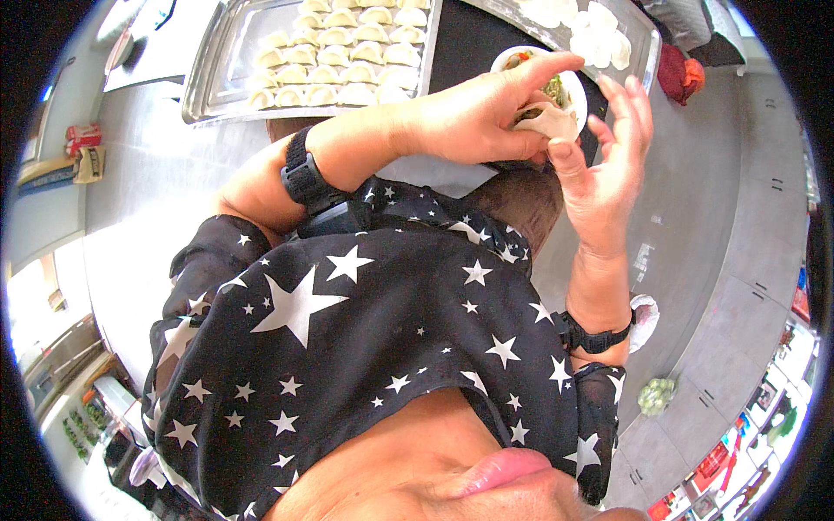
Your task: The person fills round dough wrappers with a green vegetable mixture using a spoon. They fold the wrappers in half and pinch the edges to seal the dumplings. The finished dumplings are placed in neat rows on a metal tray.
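My left hand point(469, 124) holds a round dough wrapper point(550, 122) with dark filling on it, its index finger stretched out to the right. My right hand point(603, 163) is just right of the wrapper, fingers raised and spread, thumb tip at the wrapper's lower edge. Behind and partly under the hands is a white bowl point(578, 91) of chopped filling with green and red bits. At the upper left, rows of folded dumplings point(335, 55) lie on a metal tray point(228, 65). A second metal tray point(642, 39) at the upper right bears flat dough wrappers point(599, 36).
A dark surface point(466, 45) shows between the trays. A red and orange cloth-like item point(681, 73) lies beyond the right tray. Grey cabinets point(749, 228) line the right side. A white bag-lined container point(644, 322) stands near my right elbow.
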The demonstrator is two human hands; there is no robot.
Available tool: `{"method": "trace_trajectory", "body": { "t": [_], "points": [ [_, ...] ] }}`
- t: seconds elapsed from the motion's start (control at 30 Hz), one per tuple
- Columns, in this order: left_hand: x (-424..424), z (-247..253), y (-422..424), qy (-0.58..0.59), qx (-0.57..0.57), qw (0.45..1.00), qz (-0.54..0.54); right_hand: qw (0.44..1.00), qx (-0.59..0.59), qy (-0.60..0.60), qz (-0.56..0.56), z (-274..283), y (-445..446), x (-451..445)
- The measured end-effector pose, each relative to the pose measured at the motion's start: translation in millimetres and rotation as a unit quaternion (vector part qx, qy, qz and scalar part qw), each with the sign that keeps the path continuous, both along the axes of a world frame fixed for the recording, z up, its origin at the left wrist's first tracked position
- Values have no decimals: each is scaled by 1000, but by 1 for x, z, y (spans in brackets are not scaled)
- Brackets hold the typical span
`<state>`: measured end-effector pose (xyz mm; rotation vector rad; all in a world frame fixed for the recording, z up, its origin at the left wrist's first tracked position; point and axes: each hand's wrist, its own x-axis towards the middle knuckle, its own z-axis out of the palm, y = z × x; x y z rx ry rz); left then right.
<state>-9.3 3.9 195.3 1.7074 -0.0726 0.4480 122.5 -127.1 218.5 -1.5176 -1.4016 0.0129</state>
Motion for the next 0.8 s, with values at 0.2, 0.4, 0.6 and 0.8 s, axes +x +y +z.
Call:
{"method": "trace_trajectory", "body": {
  "t": [0.2, 0.4, 0.6, 0.8],
  "points": [
    [13, 17, 11, -94, 162, 979, 79, 823, -117, 532, 164, -12, -1, 3],
    [30, -27, 0, -155, -74, 981, 88, 774, 24, 613, 156, -17, 10, -7],
    [24, -30, -18, -78, -11, 988, 136, 825, -3, 559, 80, -16, 15, -17],
    [18, -8, -8, -93, 274, 925, 248, 876, -34, 478, 53, -14, 6, -18]
  ]
}}
